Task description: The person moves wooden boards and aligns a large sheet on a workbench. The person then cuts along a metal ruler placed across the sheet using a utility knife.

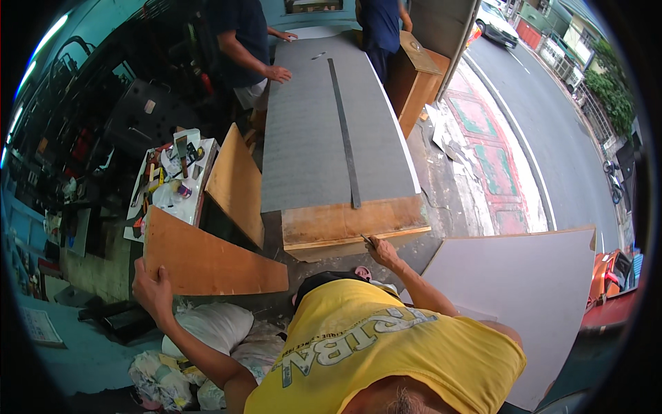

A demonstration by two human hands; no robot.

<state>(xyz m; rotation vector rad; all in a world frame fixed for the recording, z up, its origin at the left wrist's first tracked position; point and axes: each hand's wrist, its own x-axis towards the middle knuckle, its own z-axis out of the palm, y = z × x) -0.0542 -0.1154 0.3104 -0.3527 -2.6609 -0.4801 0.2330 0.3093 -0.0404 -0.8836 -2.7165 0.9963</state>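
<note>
In the head view, the person's left hand grips a tapered wooden board by its left edge. The thumb lies on the near side, probably because a pinch across the thin edge gives control of the tilt. The board is at the near left, its narrow end toward the right; whether this end is supported, I cannot tell.

The right hand is closed around a small dark tool, whose tip points at the near edge of a wooden base. The tool is held near its tip, perhaps for finer guiding; its kind is too small to tell, and also whether it touches the wood.

A large grey sheet lies lengthwise on the far side of this base and leaves the near strip of wood uncovered. On the sheet, right of its middle, a long dark strip lies flat, where the surface seems to support its whole length. At the far left, a co-worker's hand rests on the sheet's edge, which may help to steady it.

On the left, a brown panel leans beside a tool-covered table, perhaps to save floor space. A pale panel stands at the near right, apart from the tapered board.
</note>
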